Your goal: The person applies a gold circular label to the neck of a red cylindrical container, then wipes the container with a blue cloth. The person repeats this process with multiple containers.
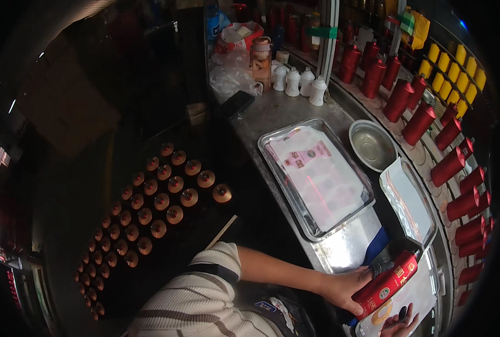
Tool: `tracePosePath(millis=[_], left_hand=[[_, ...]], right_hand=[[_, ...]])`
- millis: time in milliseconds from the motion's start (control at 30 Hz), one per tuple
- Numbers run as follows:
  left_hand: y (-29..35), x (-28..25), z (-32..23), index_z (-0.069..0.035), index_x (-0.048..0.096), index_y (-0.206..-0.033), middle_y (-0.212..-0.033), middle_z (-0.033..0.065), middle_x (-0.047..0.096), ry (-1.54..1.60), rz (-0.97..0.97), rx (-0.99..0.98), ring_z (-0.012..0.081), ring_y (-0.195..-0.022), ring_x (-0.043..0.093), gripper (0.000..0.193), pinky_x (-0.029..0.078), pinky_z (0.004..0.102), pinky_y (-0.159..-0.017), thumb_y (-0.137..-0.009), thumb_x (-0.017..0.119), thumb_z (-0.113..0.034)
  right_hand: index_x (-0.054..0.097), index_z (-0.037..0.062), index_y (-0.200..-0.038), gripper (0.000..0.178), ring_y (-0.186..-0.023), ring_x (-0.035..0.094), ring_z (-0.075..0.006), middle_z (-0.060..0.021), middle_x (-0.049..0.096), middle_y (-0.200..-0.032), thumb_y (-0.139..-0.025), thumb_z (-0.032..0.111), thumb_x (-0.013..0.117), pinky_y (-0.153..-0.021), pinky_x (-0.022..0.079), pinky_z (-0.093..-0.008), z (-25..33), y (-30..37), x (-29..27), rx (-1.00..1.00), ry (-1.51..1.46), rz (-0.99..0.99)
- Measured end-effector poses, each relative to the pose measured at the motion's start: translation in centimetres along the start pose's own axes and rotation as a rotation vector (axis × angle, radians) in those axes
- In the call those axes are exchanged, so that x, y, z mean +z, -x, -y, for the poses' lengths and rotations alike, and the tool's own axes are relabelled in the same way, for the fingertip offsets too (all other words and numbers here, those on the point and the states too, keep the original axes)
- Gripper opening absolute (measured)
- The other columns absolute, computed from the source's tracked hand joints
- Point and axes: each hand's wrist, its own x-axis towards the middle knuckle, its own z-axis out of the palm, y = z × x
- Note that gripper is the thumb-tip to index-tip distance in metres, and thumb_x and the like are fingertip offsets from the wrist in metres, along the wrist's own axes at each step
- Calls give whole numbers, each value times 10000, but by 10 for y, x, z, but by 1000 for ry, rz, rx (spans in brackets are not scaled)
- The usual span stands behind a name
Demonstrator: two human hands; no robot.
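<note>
My left hand (pixel 342 287) is wrapped round a red bottle (pixel 386 285) with gold lettering and a round emblem, tilted so that its dark top points up and right. Dark coverings show on some of its fingertips. My right hand (pixel 402 324) is at the lower edge, just below the bottle, with bent fingers apart and dark tips; part of it is cut off by the frame. I see nothing held in it. Under both hands lies a white printed sheet (pixel 424 297) with a yellowish ring design.
A steel tray (pixel 302 227) holds pink-and-white printed sheets. Beside it are a metal bowl (pixel 371 147) and a smaller tray (pixel 410 202). Red bottles (pixel 418 124) line the curved rack at right. White bottles (pixel 293 82) stand behind. Gold-rimmed round pieces (pixel 175 184) fill the left.
</note>
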Motion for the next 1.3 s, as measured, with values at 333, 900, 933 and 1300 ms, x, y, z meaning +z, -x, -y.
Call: tracePosePath(millis=[333, 900, 933, 1300], left_hand=[[-5, -24, -13, -25, 15, -1597, -1600, 277, 180, -57, 15, 2, 411, -1476, 251, 1176, 231, 479, -1202, -792, 834, -273], [-11, -28, -5, -34, -68, -1593, -1651, 243, 52, -18, 66, 4, 367, -1529, 147, 1236, 181, 453, -1227, -783, 843, -239], [-10, -27, -5, -2, -54, -1584, -1639, 252, 95, -5, 63, 3, 380, -1516, 180, 1240, 192, 454, -1222, -775, 849, -264], [13, -32, -8, 34, -23, -1583, -1672, 226, 80, 249, 65, -127, 305, -1555, 100, 906, 111, 417, -1241, -958, 609, -142]], right_hand=[[601, 17, -1151, 396, -843, 621, -194, -88, 625, -949, -790, -82, 731, -774, 510, -308, -29, 86, 116, -833, 1049, 336], [672, 34, -1045, 301, -790, 686, -277, -130, 680, -890, -768, -16, 781, -705, 542, -332, -4, -2, 152, -1164, 1214, 405], [669, 41, -1034, 292, -781, 676, -281, -123, 673, -886, -769, -27, 770, -699, 540, -339, 3, -16, 156, -1265, 1246, 282], [768, 99, -1018, 308, -767, 590, -239, -19, 509, -754, -720, 27, 741, -660, 546, -369, -49, 87, 99, -1330, 1258, 809]])
